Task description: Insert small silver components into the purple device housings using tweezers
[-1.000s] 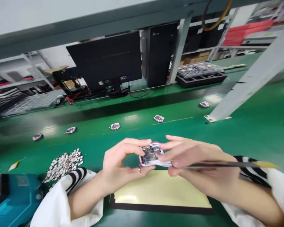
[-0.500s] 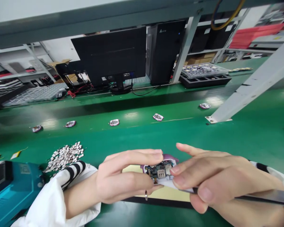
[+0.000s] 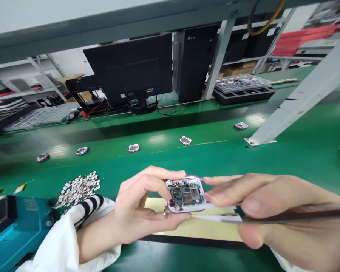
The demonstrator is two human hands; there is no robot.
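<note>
A small smartwatch housing (image 3: 186, 195), white-rimmed with a purple edge, shows its circuit board facing up. My left hand (image 3: 143, 204) is closed round its left side, fingers along the top and bottom edges. From the right, fingertips of my right hand (image 3: 280, 200) touch the housing's right edge. That same hand grips metal tweezers (image 3: 297, 214) between thumb and fingers, their pale tips pointing left just below the housing. Beneath both hands lies a yellow pad (image 3: 212, 229) with a dark border.
Several similar housings (image 3: 134, 147) lie spaced along the green bench. Left are a heap of small white pieces (image 3: 78, 190), yellow batteries (image 3: 19, 188) and a teal machine (image 3: 25, 230). A slanted white post (image 3: 297, 98) stands at right; a monitor (image 3: 130, 68) stands behind. Another person's fingers show at the right edge.
The housing has tilted so its board faces me more fully. My right hand has shifted right and uncovered the board, and the tweezers' tips now show. My left fingers have moved to its edges.
</note>
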